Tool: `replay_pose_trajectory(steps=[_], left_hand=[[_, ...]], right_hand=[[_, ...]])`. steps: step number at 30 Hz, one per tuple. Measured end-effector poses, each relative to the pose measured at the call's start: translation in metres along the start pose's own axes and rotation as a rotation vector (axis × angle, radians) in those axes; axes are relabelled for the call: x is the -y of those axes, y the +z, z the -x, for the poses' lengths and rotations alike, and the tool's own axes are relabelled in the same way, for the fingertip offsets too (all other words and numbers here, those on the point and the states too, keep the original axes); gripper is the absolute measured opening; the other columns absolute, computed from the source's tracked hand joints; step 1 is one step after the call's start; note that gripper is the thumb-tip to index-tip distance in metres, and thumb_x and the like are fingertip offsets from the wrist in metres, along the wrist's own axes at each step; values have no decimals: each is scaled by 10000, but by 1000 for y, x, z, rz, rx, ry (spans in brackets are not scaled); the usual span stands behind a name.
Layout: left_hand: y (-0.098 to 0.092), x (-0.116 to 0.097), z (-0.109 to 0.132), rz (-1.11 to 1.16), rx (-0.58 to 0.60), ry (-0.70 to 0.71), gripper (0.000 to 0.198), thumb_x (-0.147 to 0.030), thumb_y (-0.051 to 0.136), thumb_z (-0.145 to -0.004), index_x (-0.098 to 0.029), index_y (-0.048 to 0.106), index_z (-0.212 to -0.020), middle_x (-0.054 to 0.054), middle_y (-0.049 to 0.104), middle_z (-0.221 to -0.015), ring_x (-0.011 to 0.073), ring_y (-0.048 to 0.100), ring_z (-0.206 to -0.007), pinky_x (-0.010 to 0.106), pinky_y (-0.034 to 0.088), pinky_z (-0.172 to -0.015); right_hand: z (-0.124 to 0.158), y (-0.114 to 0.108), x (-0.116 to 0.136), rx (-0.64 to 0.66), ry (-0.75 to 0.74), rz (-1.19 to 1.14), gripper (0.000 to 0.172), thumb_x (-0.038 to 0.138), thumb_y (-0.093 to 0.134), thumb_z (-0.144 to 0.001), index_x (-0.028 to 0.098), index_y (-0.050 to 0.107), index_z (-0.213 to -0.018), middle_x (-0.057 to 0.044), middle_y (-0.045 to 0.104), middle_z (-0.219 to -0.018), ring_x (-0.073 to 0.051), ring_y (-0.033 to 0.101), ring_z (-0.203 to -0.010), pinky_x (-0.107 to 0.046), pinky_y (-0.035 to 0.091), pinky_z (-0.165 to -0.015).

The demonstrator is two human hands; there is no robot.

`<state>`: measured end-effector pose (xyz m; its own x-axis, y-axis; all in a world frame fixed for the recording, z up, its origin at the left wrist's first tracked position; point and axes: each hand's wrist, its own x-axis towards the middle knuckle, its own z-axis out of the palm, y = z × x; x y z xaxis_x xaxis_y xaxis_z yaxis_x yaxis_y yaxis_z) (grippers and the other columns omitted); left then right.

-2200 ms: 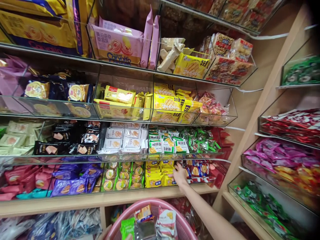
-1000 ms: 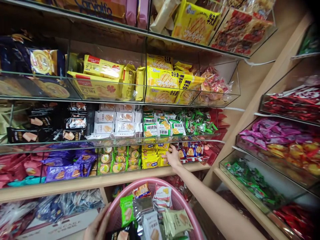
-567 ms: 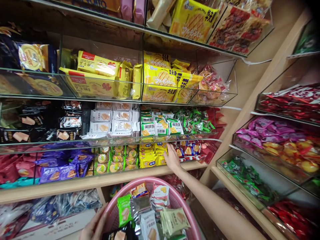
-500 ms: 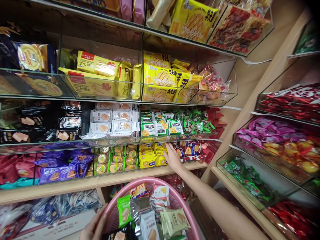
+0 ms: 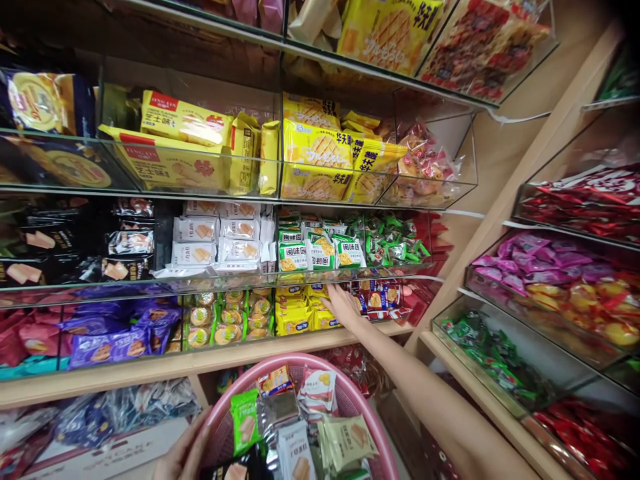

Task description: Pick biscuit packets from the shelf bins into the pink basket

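Head view. Right hand [image 5: 343, 307], fingers loosely spread, empty, now rests on the yellow snack packs [image 5: 300, 313] in the lowest clear bin, having slid left from the red packs [image 5: 383, 297] at its 3 o'clock. Left hand [image 5: 183, 457] still grips the pink basket [image 5: 373, 433] rim at 7 o'clock.

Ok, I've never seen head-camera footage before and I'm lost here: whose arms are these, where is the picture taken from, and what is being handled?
The camera sits on a person's head, looking forward and down, so both arms are their own. The right hand reaches into a clear shelf bin, fingers on the small yellow packets; whether it grips one is hard to tell. The left hand steadies a pink basket already holding snack packets. Around are shelves of wrapped biscuits and sweets.
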<state>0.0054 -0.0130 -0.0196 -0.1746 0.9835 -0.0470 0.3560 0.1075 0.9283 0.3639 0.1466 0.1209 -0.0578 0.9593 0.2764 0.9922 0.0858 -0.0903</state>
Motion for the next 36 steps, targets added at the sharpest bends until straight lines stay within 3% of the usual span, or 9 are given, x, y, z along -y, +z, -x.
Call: replay_pose_trajectory(steps=[13,21,26,30,36], left_hand=[[0,-5,1,-49,-36,70,564,-601,534,-714,-211,677,-1095,25,678,-1177,281,560,-1173,412,314,-1060],[0,-15,3,-79,-47,83,572,-598,530,-707,-190,684,-1077,42,694,-1147,283,587,-1139,399,369,-1038],[0,-22,6,-83,-30,79,593,-587,516,-715,-153,667,-1091,71,679,-1173,285,577,-1156,404,377,-1043],[1,-30,8,-80,-15,86,569,-567,515,-730,-156,658,-1098,67,684,-1168,278,581,-1152,399,390,-1038],[1,-29,11,-87,18,83,604,-563,475,-769,-120,619,-1153,92,660,-1210,262,560,-1180,377,357,-1062]], right_hand=[[16,-4,-6,-23,-70,15,476,364,382,-932,235,292,-1381,-122,440,-1356,-266,633,-931,-373,495,-752],[44,-17,-9,-26,-96,31,538,344,377,-932,271,216,-1439,-101,425,-1371,-258,628,-929,-388,518,-763],[84,-32,-3,-59,-91,-68,592,396,424,-910,294,204,-1450,-92,413,-1383,-269,614,-985,-374,540,-759],[130,-46,23,-63,-91,-197,602,461,435,-898,305,231,-1442,-70,428,-1376,-267,614,-996,-385,529,-819],[211,-52,87,164,-86,-302,626,567,398,-878,362,213,-1440,-45,487,-1334,-260,628,-953,-371,560,-721]])
